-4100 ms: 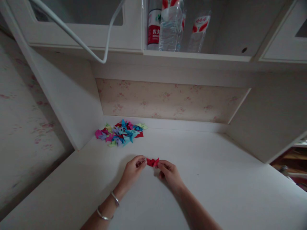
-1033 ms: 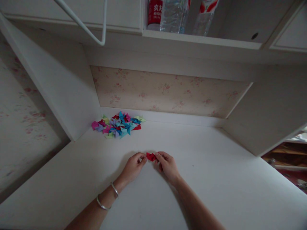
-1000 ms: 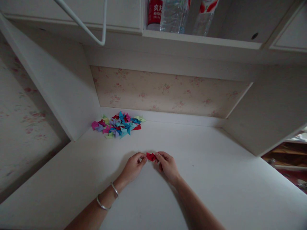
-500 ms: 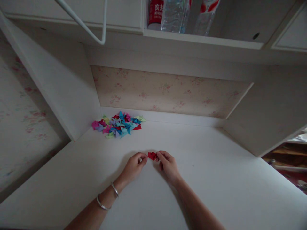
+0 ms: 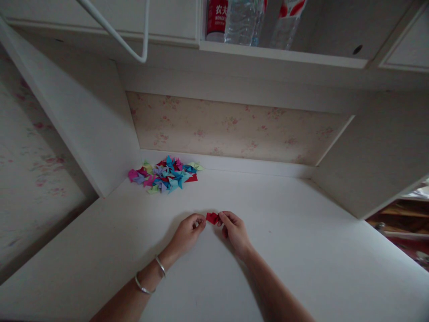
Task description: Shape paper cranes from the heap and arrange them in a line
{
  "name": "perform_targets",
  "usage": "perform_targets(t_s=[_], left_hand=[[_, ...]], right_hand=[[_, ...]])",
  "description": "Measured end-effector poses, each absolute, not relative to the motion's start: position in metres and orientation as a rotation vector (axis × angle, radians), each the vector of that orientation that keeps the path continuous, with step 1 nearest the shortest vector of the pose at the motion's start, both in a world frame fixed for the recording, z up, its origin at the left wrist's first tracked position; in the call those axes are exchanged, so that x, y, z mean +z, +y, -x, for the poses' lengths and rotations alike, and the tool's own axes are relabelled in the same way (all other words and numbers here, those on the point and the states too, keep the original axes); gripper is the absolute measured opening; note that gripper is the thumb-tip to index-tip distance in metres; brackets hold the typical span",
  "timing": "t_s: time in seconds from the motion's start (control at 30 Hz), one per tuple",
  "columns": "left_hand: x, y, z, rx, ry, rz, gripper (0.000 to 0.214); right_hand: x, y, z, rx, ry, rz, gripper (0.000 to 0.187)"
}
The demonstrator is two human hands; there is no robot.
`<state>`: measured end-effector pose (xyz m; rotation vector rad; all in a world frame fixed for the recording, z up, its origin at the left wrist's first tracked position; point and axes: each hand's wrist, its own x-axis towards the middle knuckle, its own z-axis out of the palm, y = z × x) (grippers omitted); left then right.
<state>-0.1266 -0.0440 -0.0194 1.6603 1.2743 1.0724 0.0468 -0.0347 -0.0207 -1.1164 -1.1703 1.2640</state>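
Note:
A small piece of folded red paper (image 5: 212,218) is held between my two hands, just above the white desk top (image 5: 288,259). My right hand (image 5: 233,227) pinches its right end between thumb and fingers. At the paper's left edge, my left hand (image 5: 190,229) is closed in a pinch, its fingertips touching the edge. Two silver bangles (image 5: 144,284) circle my left forearm. The finer folds of the paper are too small to make out. Beyond my left hand lies a heap of folded paper pieces (image 5: 172,179) in blue, pink, purple, red and yellow-green.
White side panels (image 5: 80,112) bound the desk at left and right. A shelf (image 5: 284,55) overhangs its back, with clear plastic bottles (image 5: 240,24) and a red-labelled bottle (image 5: 217,20) on it. From the upper left hangs a white rod (image 5: 117,38).

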Motion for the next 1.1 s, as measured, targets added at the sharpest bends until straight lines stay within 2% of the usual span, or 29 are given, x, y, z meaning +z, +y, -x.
perform_targets(t_s=[0.37,0.53,0.77,1.1], left_hand=[[-0.021,-0.044,0.129,1.061,1.302,-1.661,0.028],[-0.021,-0.045,0.128,1.041,1.309,-1.612,0.025],[-0.021,-0.045,0.126,0.970,1.300,-1.604,0.025],[-0.014,-0.040,0.125,0.915,1.323,-1.607,0.024]], right_hand=[[-0.024,-0.023,-0.059,1.290,-1.115,1.082,0.040],[-0.014,0.036,-0.118,1.042,-1.163,1.282,0.041],[-0.005,0.125,-0.208,0.771,-1.065,1.525,0.029],[-0.013,0.195,-0.243,0.711,-1.140,1.759,0.022]])
